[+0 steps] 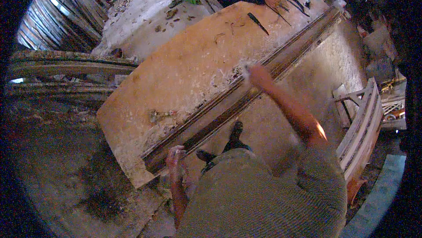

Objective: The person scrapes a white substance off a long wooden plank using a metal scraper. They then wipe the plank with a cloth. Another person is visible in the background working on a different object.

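Note:
A long brown wooden beam (228,103) with dark grooved edges lies slantwise across an orange-brown tabletop (176,71). At its near left end, my left hand (176,155) is closed on the near edge. My right hand (258,78) is on the beam farther along, blurred by motion. Its fingers look closed around something small and pale, too smeared to make out. Pale shavings or crumbs (237,69) are scattered on the tabletop beside that hand.
Across the table another person's hand (278,1) is near thin dark tools (258,22). Stacked timber (70,69) stands at the left. A curved wooden frame (361,126) stands at the right. My feet (235,136) show below the beam.

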A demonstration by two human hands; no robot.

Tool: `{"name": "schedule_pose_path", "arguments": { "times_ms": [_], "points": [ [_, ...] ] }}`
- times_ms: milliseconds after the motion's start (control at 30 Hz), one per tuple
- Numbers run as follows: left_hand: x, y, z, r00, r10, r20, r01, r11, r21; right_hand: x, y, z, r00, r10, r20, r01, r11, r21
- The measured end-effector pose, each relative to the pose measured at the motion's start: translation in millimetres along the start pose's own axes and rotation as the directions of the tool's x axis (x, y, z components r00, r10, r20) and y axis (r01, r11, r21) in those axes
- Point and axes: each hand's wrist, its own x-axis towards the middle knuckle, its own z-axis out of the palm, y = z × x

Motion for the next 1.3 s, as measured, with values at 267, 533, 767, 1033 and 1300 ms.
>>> {"name": "schedule_pose_path", "arguments": {
  "times_ms": [267,533,767,1033,1300],
  "points": [
    [-22.8,-15.7,-6.1,0.985,-0.128,-0.112,0.107,0.979,-0.171,29.1,66.8,54.2,0.977,-0.156,0.143,0.195,0.927,-0.321],
    [-4.9,12.3,25.1,0.998,-0.029,-0.051,0.027,0.999,-0.024,-52.1,-70.5,68.9,0.989,-0.023,0.147,-0.039,0.913,0.406],
    [46.0,8.5,65.5,0.978,0.15,0.144,-0.165,0.981,0.101,14.0,151.1,-73.7,0.986,0.13,-0.108,-0.168,0.806,-0.568],
    [65.7,-6.7,101.8,0.986,0.107,0.131,-0.139,0.955,0.263,-49.3,63.1,-50.6,0.993,-0.023,-0.116,0.052,0.966,0.255],
    [57.3,-9.3,87.5,0.999,0.053,0.005,-0.052,0.971,0.234,-70.0,6.3,22.9,0.883,-0.026,0.469,0.197,0.927,-0.319]
  ]
}}
